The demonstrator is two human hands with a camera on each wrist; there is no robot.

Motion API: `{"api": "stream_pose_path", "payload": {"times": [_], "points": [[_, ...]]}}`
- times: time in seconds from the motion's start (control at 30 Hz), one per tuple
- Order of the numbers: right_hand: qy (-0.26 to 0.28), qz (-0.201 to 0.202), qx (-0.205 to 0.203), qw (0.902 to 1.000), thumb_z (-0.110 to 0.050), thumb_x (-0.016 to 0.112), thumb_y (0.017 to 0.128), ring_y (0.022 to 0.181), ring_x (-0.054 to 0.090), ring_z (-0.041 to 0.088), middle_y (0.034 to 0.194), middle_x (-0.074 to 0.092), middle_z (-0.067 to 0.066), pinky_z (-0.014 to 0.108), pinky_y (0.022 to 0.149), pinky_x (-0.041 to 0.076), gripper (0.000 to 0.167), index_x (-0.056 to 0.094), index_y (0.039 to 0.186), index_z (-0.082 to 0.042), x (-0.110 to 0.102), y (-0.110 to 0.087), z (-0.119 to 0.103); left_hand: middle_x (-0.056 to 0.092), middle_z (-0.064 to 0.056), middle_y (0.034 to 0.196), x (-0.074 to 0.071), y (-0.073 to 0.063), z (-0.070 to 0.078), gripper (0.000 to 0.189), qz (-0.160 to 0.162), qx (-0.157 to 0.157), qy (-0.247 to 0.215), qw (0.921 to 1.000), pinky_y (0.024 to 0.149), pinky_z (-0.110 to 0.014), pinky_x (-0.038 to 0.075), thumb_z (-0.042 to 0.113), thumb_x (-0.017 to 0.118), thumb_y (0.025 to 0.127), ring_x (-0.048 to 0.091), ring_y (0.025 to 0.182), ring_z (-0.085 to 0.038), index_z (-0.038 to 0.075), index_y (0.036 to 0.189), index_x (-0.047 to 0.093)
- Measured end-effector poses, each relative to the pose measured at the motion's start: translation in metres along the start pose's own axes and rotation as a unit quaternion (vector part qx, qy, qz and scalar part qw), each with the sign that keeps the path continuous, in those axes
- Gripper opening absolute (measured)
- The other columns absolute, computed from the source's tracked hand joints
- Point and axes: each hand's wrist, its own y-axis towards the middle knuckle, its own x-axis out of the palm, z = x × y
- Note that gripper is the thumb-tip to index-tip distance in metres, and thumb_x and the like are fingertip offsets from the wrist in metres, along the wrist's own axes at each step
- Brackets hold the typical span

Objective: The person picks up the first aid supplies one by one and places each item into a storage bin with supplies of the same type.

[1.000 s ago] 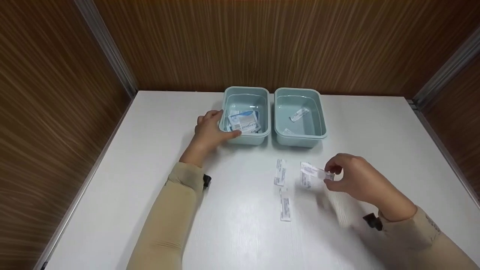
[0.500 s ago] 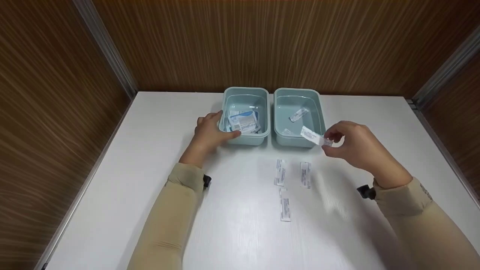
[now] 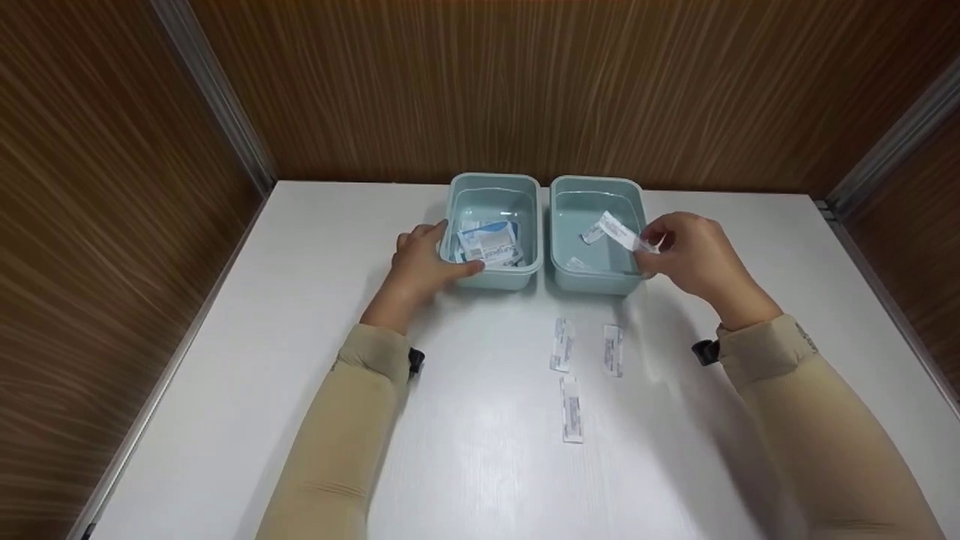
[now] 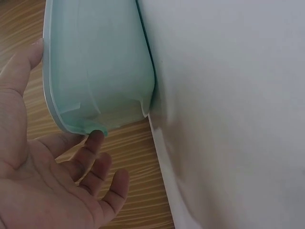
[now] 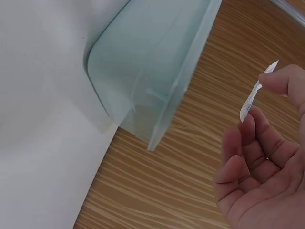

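My right hand (image 3: 694, 251) pinches one end of a slim, white wrapped adhesive bandage (image 3: 619, 232) between thumb and fingers, over the right side of the right pale green bin (image 3: 596, 283). In the right wrist view, the bandage (image 5: 251, 99) appears edge-on beside the bin's rim. Inside that bin lie two similar wrappers, one of them (image 3: 592, 234) partly covered by the held one. My left hand (image 3: 424, 259) rests at the near-left corner of the left bin (image 3: 495, 281), fingers spread, thumb on the front rim. The left wrist view shows its fingertips (image 4: 96, 136) touching the rim.
Three wrapped bandages lie on the white table in front of the bins: a back-left one (image 3: 562, 345), a right one (image 3: 613, 350) and a nearer one (image 3: 571, 410). Several blue-and-white printed packets (image 3: 487, 244) fill the left bin's near part. A wood-grain wall (image 3: 495, 90) stands behind.
My right hand has carried the wrapped bandage from above the table up and away from me, over the right bin. The left hand has stayed at the left bin.
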Motion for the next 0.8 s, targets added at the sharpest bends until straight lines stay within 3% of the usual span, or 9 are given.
{"api": "stream_pose_path", "payload": {"times": [0.33, 0.8], "points": [[0.004, -0.023, 0.024, 0.9995, -0.02, 0.08, 0.102, 0.105, 0.065, 0.032, 0.124, 0.072, 0.021, 0.027, 0.077, 0.055, 0.037, 0.076, 0.132, 0.001, 0.01, 0.021, 0.004, 0.051, -0.011, 0.169, 0.002, 0.0, 0.001, 0.11, 0.003, 0.008, 0.012, 0.9999, 0.131, -0.055, 0.041, 0.054, 0.094, 0.089, 0.039, 0.152, -0.032, 0.017, 0.177, 0.039], [0.003, -0.024, 0.026, 0.9994, -0.025, 0.084, 0.101, 0.108, 0.066, 0.034, 0.13, 0.071, 0.023, 0.026, 0.076, 0.056, 0.045, 0.076, 0.136, 0.002, 0.017, 0.021, 0.007, 0.051, -0.011, 0.169, 0.003, -0.001, 0.002, 0.109, 0.003, 0.012, 0.012, 0.9999, 0.131, -0.056, 0.041, 0.053, 0.096, 0.088, 0.038, 0.154, -0.033, 0.018, 0.176, 0.041]]}}
